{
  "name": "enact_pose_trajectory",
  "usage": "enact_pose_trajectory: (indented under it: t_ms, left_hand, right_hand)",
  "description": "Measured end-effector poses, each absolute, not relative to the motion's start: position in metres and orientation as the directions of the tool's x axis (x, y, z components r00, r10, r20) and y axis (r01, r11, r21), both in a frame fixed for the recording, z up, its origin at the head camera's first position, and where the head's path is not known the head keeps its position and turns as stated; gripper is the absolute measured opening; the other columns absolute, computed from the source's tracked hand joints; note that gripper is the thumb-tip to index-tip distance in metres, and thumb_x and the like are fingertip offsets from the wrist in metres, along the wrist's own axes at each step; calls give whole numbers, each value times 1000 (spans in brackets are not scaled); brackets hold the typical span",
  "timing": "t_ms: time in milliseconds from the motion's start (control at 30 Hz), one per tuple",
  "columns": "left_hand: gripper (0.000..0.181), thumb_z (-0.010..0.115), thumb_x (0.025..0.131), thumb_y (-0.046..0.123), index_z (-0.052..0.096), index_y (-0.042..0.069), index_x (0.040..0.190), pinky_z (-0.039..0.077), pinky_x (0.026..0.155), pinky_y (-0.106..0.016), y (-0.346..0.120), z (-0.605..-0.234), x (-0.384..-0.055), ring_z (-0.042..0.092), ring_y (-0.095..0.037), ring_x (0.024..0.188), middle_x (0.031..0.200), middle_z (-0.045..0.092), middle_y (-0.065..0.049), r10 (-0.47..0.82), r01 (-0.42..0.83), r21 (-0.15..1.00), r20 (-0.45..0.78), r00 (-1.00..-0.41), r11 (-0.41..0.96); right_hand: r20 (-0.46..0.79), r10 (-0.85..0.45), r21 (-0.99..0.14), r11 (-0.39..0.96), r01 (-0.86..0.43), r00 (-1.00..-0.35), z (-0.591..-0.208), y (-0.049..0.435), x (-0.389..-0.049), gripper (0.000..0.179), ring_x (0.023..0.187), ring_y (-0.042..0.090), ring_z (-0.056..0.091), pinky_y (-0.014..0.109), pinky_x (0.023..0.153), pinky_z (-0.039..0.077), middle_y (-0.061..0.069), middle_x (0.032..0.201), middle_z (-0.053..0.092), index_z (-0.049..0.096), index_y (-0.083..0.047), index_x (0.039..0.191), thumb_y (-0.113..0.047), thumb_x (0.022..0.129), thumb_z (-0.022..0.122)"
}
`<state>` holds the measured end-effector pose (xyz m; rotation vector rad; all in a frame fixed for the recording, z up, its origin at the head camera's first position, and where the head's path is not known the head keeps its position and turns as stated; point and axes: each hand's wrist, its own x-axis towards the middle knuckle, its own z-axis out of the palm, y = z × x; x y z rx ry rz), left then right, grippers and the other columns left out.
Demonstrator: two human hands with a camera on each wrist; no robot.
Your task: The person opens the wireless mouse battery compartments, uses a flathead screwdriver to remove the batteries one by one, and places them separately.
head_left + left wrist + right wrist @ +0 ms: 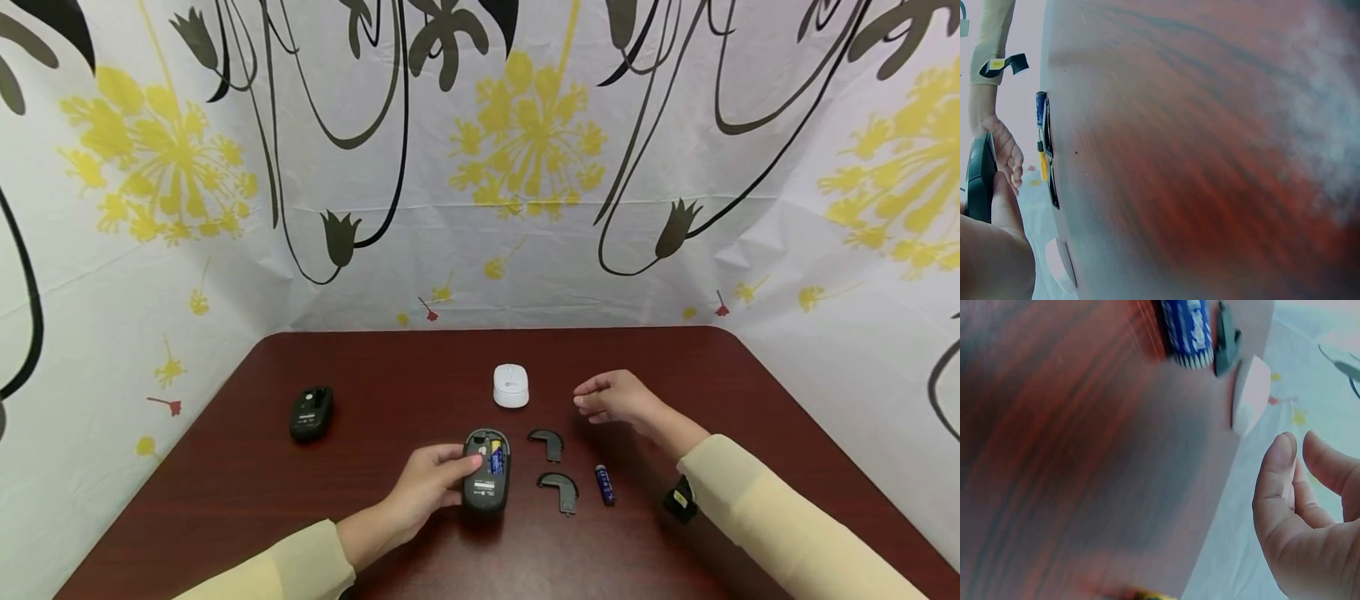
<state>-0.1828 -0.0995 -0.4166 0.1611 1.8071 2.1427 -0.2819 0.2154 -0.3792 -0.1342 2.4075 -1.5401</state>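
My left hand (427, 483) grips a dark computer mouse (486, 493), its underside facing up and its battery bay uncovered. A blue battery with a yellow end (496, 458) lies in that bay, beside my thumb. In the left wrist view the mouse (982, 178) shows edge-on between thumb and fingers. My right hand (617, 398) hovers over the table's right side, fingers loosely bent, with nothing between thumb and fingertips in the right wrist view. Nearer me lie a loose blue battery (605, 486) and two dark curved covers, the far one (547, 444) and the near one (562, 492).
A white mouse (512, 386) rests toward the back of the brown table (397, 367). Another dark mouse (311, 413) lies at the left, underside up. A yellow piece (1044, 164) shows at the table's edge in the left wrist view. Patterned cloth (465, 275) hangs behind.
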Motion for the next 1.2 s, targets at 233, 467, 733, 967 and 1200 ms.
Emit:
enact_pose_trajectory:
  t_ms: [233,467,733,967,1200]
  left_hand:
    - [44,65,94,17,55,-14,123,58,78,-39,-101,-416,-183,68,-26,93,108,66,-17,319,-176,975,-124,-939,-138]
    - [44,65,94,18,55,-14,124,57,79,-40,-101,-416,-182,67,-26,94,108,66,-17,317,-178,975,-127,-940,-135]
    - [44,65,94,16,55,-14,123,57,79,-40,-101,-416,-181,67,-26,93,108,66,-17,316,-175,973,-121,-941,-149]
    - [44,66,94,18,56,-12,124,58,78,-40,-102,-416,-180,67,-26,93,108,66,-17,305,-186,975,-140,-942,-124]
    - [44,66,93,17,55,-14,123,58,78,-40,-101,-415,-179,68,-27,93,107,66,-17,312,-180,974,-130,-941,-138]
  right_hand:
    - [-166,-193,-908,413,74,-967,-368,238,-291,40,104,29,62,45,89,53,26,124,58,54,11,127,-13,96,62]
    - [-179,-119,-897,429,112,-977,-368,262,-302,44,111,36,58,45,92,51,27,125,57,53,10,129,-18,96,63]
    - [-194,-62,-889,433,149,-979,-375,288,-314,47,113,35,58,40,90,53,27,126,56,52,11,130,-21,97,63]
    - [-197,-7,-899,400,178,-980,-388,305,-324,42,95,22,67,35,81,57,20,111,66,52,14,126,-15,97,61]
    - [-208,33,-875,441,201,-978,-396,313,-326,37,85,16,65,37,79,57,12,102,67,55,16,121,-11,97,60]
